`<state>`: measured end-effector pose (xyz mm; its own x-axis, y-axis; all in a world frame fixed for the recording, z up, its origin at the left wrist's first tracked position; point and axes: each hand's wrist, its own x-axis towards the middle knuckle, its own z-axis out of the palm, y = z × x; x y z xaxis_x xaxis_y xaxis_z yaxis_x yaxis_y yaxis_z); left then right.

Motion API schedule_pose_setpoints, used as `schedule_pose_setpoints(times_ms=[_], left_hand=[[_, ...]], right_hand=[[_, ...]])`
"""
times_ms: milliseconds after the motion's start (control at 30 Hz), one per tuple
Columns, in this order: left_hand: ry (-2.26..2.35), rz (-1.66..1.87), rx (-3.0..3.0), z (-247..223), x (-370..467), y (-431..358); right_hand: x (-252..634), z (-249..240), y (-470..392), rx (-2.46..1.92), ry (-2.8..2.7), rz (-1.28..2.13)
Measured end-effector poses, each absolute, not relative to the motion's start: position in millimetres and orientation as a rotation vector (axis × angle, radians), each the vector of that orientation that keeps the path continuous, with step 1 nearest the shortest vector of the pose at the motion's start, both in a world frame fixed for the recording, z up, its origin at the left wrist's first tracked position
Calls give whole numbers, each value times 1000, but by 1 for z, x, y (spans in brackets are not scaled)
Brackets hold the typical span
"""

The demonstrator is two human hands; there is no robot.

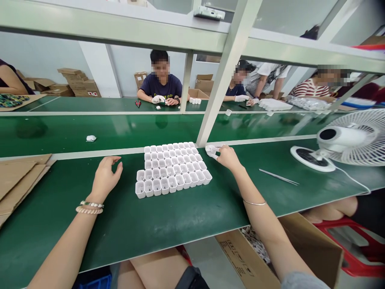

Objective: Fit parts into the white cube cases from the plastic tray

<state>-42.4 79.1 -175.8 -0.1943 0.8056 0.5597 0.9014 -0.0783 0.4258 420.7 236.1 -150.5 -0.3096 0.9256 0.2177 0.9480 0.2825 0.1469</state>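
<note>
Rows of small white open-topped cups (165, 186) stand packed together on the green table (180, 212). To their left, my left hand (107, 174) hovers with its fingers curved and apart, holding nothing. Beyond the back right corner of the rows, my right hand (227, 157) pinches a crumpled white item (211, 150), perhaps a cloth or glove. Metal tweezers (278, 176) lie on the table, right of my right hand.
A white fan (339, 138) stands at the right, its cable trailing. Flat cardboard (21, 180) lies at the left. A metal post (221, 72) rises behind the cups. Below the edge is an open carton (240, 257). People sit across the green belt (126, 130).
</note>
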Motion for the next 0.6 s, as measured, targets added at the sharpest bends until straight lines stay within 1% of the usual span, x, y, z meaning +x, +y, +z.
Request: schedule_pose_setpoints(times_ms=[200, 600], left_hand=[[-2034, -1130, -1903, -176, -42, 79], [-2035, -1121, -1906, -177, -43, 79]], right_hand=[[419, -150, 235, -1862, -2447, -359], [417, -150, 234, -1846, -2415, -316]])
